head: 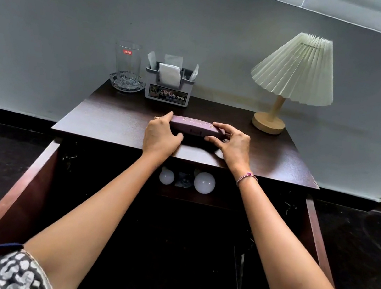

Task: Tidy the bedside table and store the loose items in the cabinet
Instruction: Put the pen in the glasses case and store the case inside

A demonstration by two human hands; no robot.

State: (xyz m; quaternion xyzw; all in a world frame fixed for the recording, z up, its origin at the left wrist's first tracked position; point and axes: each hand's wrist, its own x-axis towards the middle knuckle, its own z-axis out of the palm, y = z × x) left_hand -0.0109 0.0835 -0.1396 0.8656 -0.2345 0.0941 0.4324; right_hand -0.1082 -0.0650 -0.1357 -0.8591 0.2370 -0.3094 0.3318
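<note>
A long purple case [193, 126] lies on the dark wooden bedside table [102, 119], near its front middle. My left hand [161, 134] grips the case's left end, thumb in front and fingers over the top. My right hand [231, 144] grips its right end the same way. Below the tabletop the cabinet stands open, both doors [26, 182] swung out. Inside on a shelf sit two white bulbs [204, 182] with a small dark object [184, 180] between them.
At the table's back left a clear glass [126, 63] stands in a glass ashtray [126, 84], beside a grey tissue holder [167, 90]. A pleated white lamp [295, 71] on a wooden base stands at the back right. A grey wall is behind.
</note>
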